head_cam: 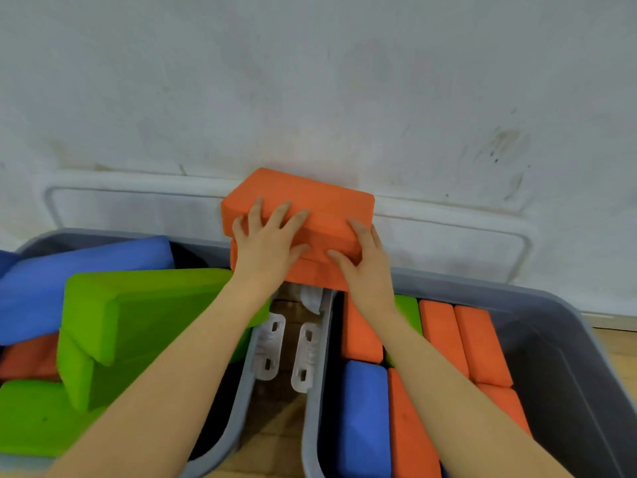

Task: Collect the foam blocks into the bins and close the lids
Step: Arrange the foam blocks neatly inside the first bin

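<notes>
Two grey bins stand side by side below me. The left bin (241,408) holds green, blue and orange foam blocks piled loosely, with a big green block (138,305) on top. The right bin (565,357) holds orange blocks (444,336) and a blue block (365,415) packed in rows. Above the gap between the bins, both hands hold a stack of two orange blocks (310,198). My left hand (267,246) lies over the stack's near left side. My right hand (365,267) grips its near right corner.
A white lid (448,236) leans upright against the white wall behind the bins. White latches (272,346) hang on the bins' facing rims over a strip of wooden floor. More floor shows at the far right.
</notes>
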A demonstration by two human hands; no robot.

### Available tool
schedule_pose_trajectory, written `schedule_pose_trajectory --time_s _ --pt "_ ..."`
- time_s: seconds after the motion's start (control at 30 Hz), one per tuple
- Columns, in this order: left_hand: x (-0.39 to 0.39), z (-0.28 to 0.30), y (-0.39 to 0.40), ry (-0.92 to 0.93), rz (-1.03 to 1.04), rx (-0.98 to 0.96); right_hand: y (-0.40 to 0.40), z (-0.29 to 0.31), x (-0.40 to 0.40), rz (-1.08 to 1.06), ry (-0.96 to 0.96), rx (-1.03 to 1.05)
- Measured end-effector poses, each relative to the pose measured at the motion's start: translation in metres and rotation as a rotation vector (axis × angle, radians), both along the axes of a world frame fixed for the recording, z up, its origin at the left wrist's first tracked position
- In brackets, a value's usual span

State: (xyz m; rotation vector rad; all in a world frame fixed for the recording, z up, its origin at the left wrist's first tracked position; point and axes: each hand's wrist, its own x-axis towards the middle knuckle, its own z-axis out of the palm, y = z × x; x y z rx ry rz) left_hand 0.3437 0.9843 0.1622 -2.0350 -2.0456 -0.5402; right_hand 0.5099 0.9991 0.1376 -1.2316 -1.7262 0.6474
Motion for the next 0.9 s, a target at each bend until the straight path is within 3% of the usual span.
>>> schedule_pose_trajectory --time_s 0.13,0.23,0.43,0.63,0.9 --pt "0.008 0.008 -0.010 0.044 -0.042 0.276 -0.017 0.026 0.015 -0.052 0.041 0.151" --pt "0.027 0.025 -0.013 0.015 -0.096 0.349 -0.031 0.050 0.037 -0.080 0.047 0.226" --pt "0.060 0.023 -0.014 -0.172 -0.328 0.148 -0.058 0.063 0.094 -0.254 -0.108 0.208" --pt "0.067 -0.008 -0.024 -0.403 -0.271 0.018 -0.086 0.069 0.131 -0.406 -0.302 0.209" --pt "0.070 -0.040 0.011 -0.205 -0.211 -0.171 -0.083 0.065 0.140 -0.397 -0.368 0.157"
